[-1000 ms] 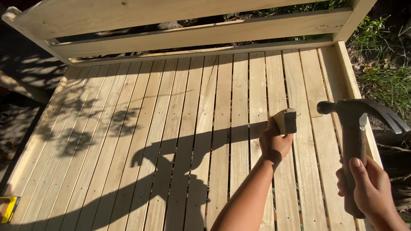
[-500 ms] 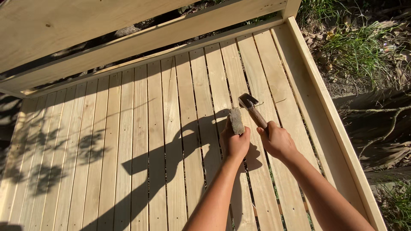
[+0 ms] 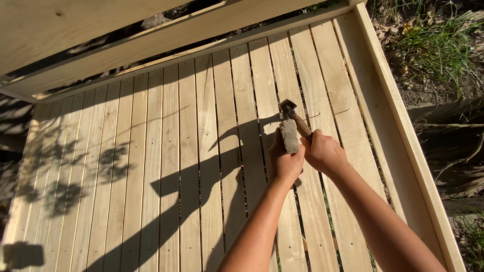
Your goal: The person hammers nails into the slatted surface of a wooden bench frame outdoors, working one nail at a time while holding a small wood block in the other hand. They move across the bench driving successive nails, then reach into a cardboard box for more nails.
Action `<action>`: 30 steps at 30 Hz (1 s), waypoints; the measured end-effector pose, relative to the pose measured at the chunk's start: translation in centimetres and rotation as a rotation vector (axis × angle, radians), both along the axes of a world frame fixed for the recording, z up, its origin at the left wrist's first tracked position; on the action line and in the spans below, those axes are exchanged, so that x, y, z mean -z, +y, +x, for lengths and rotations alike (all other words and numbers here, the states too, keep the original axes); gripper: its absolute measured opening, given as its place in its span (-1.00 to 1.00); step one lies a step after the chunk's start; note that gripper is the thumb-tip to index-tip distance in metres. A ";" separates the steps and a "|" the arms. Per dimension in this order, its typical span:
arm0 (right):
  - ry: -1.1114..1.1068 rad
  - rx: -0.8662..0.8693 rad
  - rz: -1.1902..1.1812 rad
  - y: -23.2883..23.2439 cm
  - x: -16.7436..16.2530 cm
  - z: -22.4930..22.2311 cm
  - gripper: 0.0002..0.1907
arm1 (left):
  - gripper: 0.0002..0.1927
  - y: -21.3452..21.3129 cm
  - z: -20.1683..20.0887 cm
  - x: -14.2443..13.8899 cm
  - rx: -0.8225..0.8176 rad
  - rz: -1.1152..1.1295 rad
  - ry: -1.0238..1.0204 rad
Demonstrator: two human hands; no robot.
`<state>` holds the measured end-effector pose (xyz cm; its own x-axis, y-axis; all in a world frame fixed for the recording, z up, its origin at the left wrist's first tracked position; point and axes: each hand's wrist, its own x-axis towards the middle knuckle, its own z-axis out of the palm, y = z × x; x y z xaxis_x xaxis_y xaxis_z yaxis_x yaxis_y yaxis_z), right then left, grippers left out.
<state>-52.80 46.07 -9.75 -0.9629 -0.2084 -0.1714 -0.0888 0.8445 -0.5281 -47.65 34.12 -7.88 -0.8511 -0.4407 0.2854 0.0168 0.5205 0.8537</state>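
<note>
My left hand [image 3: 283, 162] grips a small grey-brown block [image 3: 290, 136], held upright above the pale wooden slats [image 3: 171, 166]. Right beside it, my right hand [image 3: 323, 152] is closed around the wooden handle of a hammer [image 3: 297, 119]. The hammer's dark metal head points away from me and sits low over a slat. The two hands almost touch, over the right half of the slatted platform. Both forearms reach in from the bottom edge.
A raised wooden side rail [image 3: 403, 126] borders the platform on the right, and a plank rail [image 3: 166, 38] runs across the far end. Grass and bare dirt [image 3: 438, 45] lie beyond the right rail. Arm and leaf shadows fall on the slats at left.
My right hand swung the hammer from far right and high down beside my left hand, over the slats. The view shifted right and closer.
</note>
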 end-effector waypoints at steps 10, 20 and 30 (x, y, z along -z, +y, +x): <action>0.068 0.081 -0.290 3.5 -5.8 1.7 -0.57 | -0.37 -0.6 -0.8 -1.9 0.062 0.054 -0.374; -0.530 0.283 -0.459 3.6 -4.7 0.5 -0.45 | -0.35 -0.9 -0.5 -1.7 0.013 0.015 -0.194; -0.505 0.559 -0.803 17.6 -4.8 4.7 -0.50 | -0.49 -0.3 -0.9 -6.2 -0.046 -0.002 -0.056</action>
<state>-48.13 63.65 -4.95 -0.8133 0.0085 -0.5818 0.5799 0.0928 -0.8094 -48.52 33.79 -1.68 -0.8450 -0.4788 0.2384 -0.0551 0.5213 0.8516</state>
